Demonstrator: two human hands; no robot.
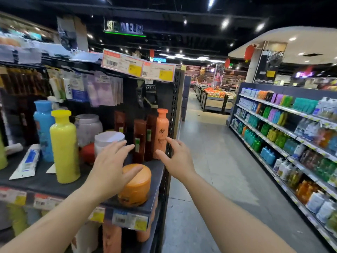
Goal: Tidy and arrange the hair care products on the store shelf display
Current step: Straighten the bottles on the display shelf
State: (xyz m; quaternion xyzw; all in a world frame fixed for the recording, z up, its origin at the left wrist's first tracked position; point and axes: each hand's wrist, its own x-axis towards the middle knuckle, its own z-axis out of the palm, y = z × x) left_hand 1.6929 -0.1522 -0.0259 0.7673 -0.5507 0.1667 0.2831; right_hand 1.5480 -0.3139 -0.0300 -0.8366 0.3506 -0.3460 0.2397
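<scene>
yellow bottle (64, 146), blue bottle (43, 128), orange bottle (160, 133), orange jar (135, 185), dark grey shelf (42, 181)

Bright ceiling spotlights (225, 23), dark ceiling, blurred, bowed edges

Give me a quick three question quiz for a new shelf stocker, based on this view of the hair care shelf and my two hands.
1. True or false: the left hand is gripping the yellow bottle.
2. Which product does the right hand reach toward? A. the orange bottle B. the blue bottle C. the white tube
3. Fill in: the orange jar at the shelf's front edge sits below the ____ hand.

Key
1. False: its fingers are spread and hold nothing, off to the bottle's right.
2. A: the open fingers are right beside it.
3. Left.
</scene>
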